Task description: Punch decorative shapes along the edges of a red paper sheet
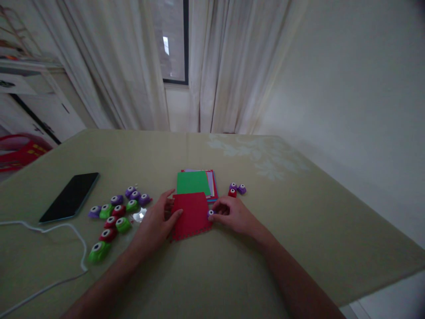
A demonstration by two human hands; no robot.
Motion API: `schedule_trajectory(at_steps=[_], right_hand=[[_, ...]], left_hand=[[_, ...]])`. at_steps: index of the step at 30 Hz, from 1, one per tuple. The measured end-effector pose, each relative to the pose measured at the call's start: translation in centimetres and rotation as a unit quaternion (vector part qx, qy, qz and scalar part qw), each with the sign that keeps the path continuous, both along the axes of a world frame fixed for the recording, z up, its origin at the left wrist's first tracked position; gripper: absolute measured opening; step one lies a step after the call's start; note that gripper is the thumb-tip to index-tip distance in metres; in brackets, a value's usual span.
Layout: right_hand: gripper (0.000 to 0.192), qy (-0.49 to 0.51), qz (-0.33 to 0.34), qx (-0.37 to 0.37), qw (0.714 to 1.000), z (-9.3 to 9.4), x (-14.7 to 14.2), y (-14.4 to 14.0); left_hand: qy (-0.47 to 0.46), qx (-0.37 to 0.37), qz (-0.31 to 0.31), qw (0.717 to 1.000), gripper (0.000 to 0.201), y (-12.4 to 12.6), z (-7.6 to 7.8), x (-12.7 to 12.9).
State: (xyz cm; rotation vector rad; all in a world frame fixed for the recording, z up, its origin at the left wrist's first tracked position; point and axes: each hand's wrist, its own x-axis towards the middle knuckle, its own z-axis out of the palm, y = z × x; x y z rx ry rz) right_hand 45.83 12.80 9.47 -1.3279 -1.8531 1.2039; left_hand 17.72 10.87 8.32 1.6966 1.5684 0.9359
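A red square sheet (191, 215) with a notched lower edge is held at its left side by my left hand (162, 217), thumb on its face and fingers at the edge. Pinched between the thumb and fingers of my right hand (234, 215) is a small purple one-eyed toy (210, 213), at the sheet's right edge. Whether the toy touches the sheet I cannot tell. Just beyond lies a stack of coloured sheets, a green sheet (192, 183) on top, partly covered by the red one. Two purple toys and a red toy (232, 192) sit past my right hand.
Left of my left hand, several green, red and purple one-eyed toys (108, 235) are spread near a shiny clear piece (139, 215). A black tablet (71, 197) and a white cable (49, 228) lie farther left on the green tablecloth (152, 150). Curtains and a wall stand behind.
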Motion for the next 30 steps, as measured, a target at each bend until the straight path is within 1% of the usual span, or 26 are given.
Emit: schedule_trajectory(at_steps=[2,3,4,5,7,8,9,11,14,19,26,30], right_hand=[[0.028,0.004,0.001,0.004,1.000,0.1,0.2,0.1],[0.028,0.009,0.004,0.007,1.000,0.1,0.3,0.1],[0.028,0.014,0.010,0.009,1.000,0.2,0.4,0.1],[0.027,0.020,0.019,0.008,1.000,0.2,0.5,0.2],[0.024,0.032,0.037,0.000,0.999,0.2,0.6,0.2],[0.023,0.037,0.045,-0.005,0.998,0.3,0.7,0.2],[0.023,0.040,0.051,-0.009,0.998,0.3,0.7,0.2],[0.025,0.038,0.060,-0.007,0.997,0.3,0.8,0.2],[0.028,0.031,0.075,-0.004,0.997,0.4,0.9,0.2],[0.029,0.031,0.096,-0.015,0.995,0.5,1.2,0.2],[0.026,0.024,0.113,-0.010,0.993,0.7,1.3,0.3],[0.028,0.017,0.119,-0.009,0.993,0.7,1.4,0.3]], left_hand=[[0.100,0.110,0.026,0.988,0.071,-0.3,-0.3,0.1],[0.142,0.156,0.020,0.977,0.068,-0.4,-0.4,0.1],[0.176,0.186,-0.006,0.967,0.063,-0.6,-0.4,0.2],[0.200,0.196,-0.048,0.959,0.057,-0.8,-0.5,0.3],[0.228,0.177,-0.144,0.947,0.047,-1.2,-0.6,0.6],[0.235,0.162,-0.182,0.941,0.046,-1.3,-0.7,0.7],[0.239,0.150,-0.207,0.937,0.045,-1.4,-0.7,0.9],[0.242,0.138,-0.233,0.932,0.045,-1.5,-0.7,1.1],[0.244,0.133,-0.241,0.930,0.043,-1.4,-0.6,1.2],[0.243,0.133,-0.228,0.933,0.042,-1.2,-0.6,1.1],[0.235,0.142,-0.238,0.932,0.044,-0.9,-1.0,0.9],[0.232,0.144,-0.246,0.930,0.045,-0.6,-1.2,0.8]])
